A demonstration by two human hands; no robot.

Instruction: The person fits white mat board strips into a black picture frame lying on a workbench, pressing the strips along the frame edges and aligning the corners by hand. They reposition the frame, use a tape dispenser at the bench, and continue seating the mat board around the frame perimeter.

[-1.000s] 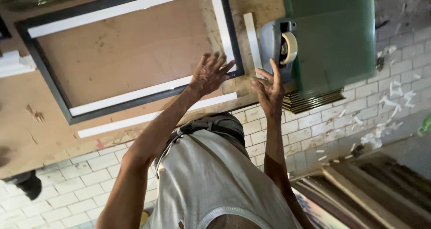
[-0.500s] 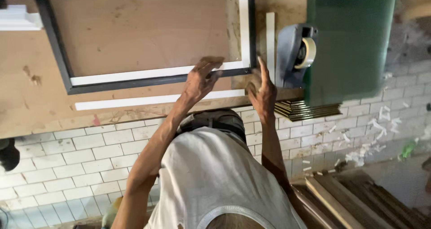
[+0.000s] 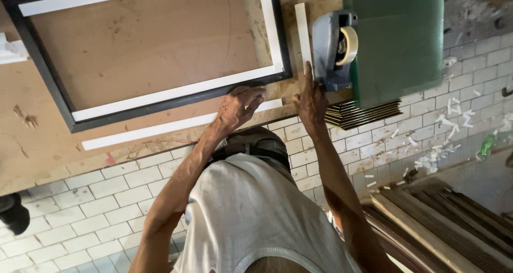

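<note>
Head view: two hands (image 3: 238, 108) (image 3: 311, 99), one frame (image 3: 155, 99), one tape dispenser (image 3: 332, 51)

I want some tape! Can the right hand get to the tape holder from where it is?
Probably yes. The right hand lies on the workbench right beside the grey-blue tape dispenser, its fingertips at the base, and nothing stands between them.

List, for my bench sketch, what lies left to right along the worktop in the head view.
Black picture frame with white inner border → left hand → right hand → grey-blue tape dispenser → green board.
</note>
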